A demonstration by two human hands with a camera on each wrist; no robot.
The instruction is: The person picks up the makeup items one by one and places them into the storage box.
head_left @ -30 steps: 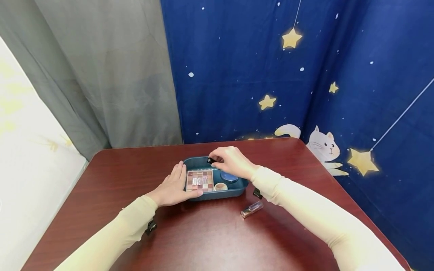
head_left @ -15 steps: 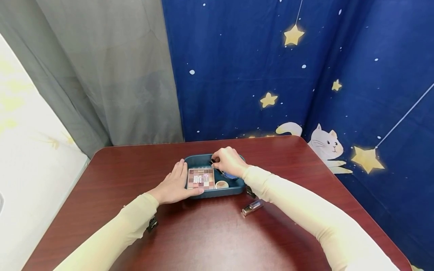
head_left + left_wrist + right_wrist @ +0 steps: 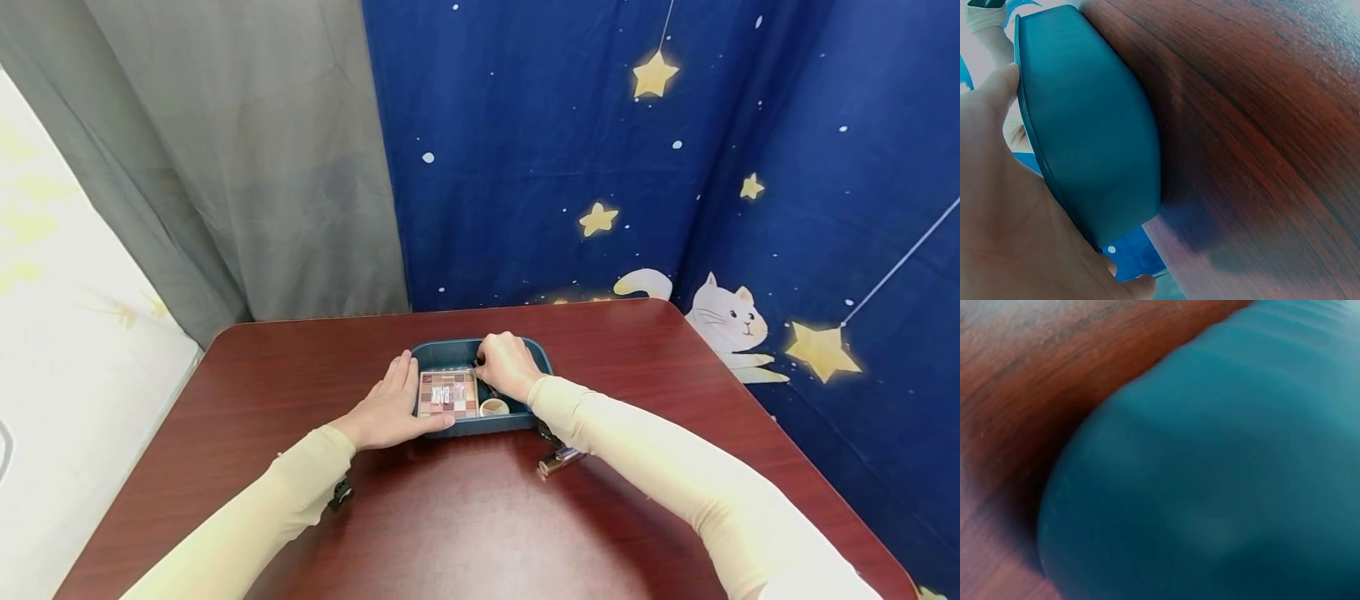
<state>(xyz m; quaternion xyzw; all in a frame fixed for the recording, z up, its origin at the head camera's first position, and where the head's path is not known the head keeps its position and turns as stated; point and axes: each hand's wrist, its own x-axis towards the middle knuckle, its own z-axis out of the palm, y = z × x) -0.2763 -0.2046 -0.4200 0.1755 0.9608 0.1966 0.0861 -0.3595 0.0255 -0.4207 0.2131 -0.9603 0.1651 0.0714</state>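
Observation:
A teal plastic basket [image 3: 495,426] stands on the table. Along its left rim lies my left hand [image 3: 386,410], fingers straight and thumb over the front edge; in the left wrist view the palm meets the rim of the basket [image 3: 1091,131]. My right hand [image 3: 507,367] is down inside the basket's right half, its fingertips pinching a slim black cosmetic tube [image 3: 477,362] that is mostly covered. A square eyeshadow palette [image 3: 447,395] fills the basket's left part, with a small round compact [image 3: 493,407] beside it. In the right wrist view only the basket's outer wall [image 3: 1210,475] shows.
A clear-capped lipstick tube [image 3: 560,461] lies on the reddish-brown table [image 3: 450,517], just in front of the basket and under the right wrist. Grey and blue curtains [image 3: 517,183] hang behind the table's far edge.
My right hand has lowered into the basket with the black tube, and now hides the blue round item seen there earlier. The left hand has kept its place on the rim.

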